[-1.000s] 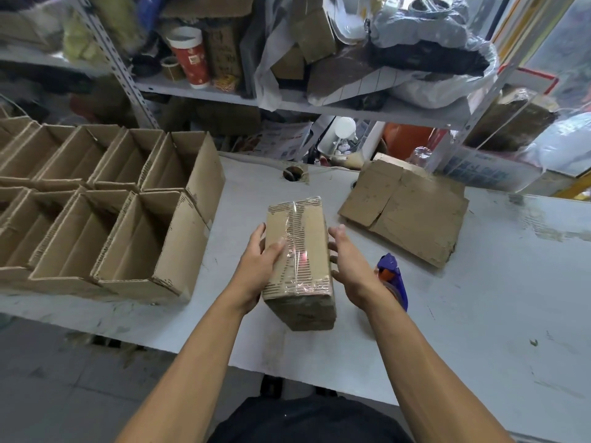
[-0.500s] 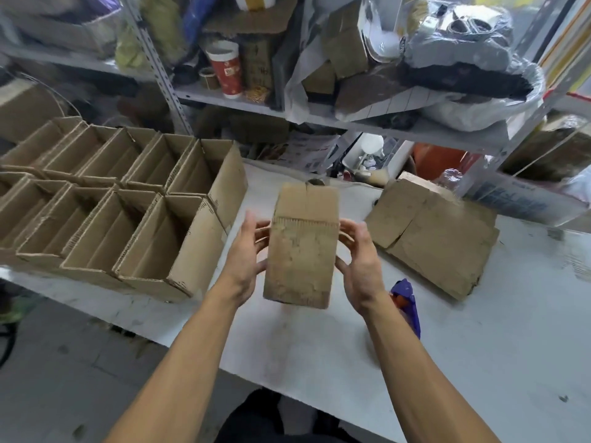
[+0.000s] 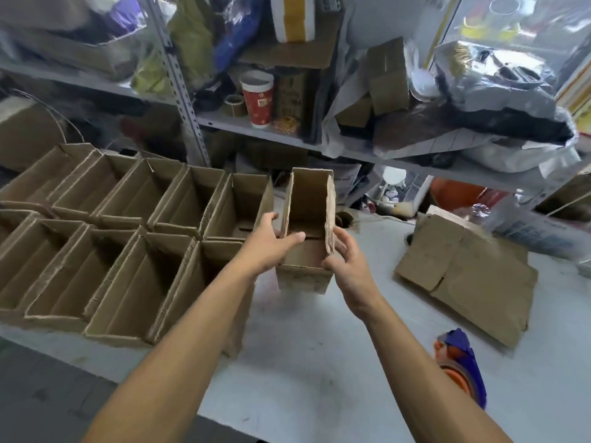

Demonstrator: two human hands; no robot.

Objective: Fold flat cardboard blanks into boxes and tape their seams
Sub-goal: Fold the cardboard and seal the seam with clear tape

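Note:
I hold a small folded cardboard box [image 3: 308, 215] above the white table [image 3: 319, 362], its open top turned toward me with the flaps standing up. My left hand [image 3: 271, 239] grips its left wall, thumb over the rim. My right hand [image 3: 343, 262] grips the right wall near the front corner. The box hangs just right of several open folded boxes [image 3: 134, 251] that stand in two rows on the table's left. A blue and orange tape dispenser [image 3: 460, 366] lies on the table by my right forearm.
A stack of flat cardboard blanks [image 3: 470, 276] lies at the right of the table. Behind the table stands a metal shelf [image 3: 256, 129] crowded with bags, cardboard, a red paper cup [image 3: 258, 99] and a tape roll [image 3: 235, 105]. The table's front edge runs below the box rows.
The box was lying taped side up on the table. I lifted it, turned it over so that its open side faces me, and carried it left toward the rows of boxes.

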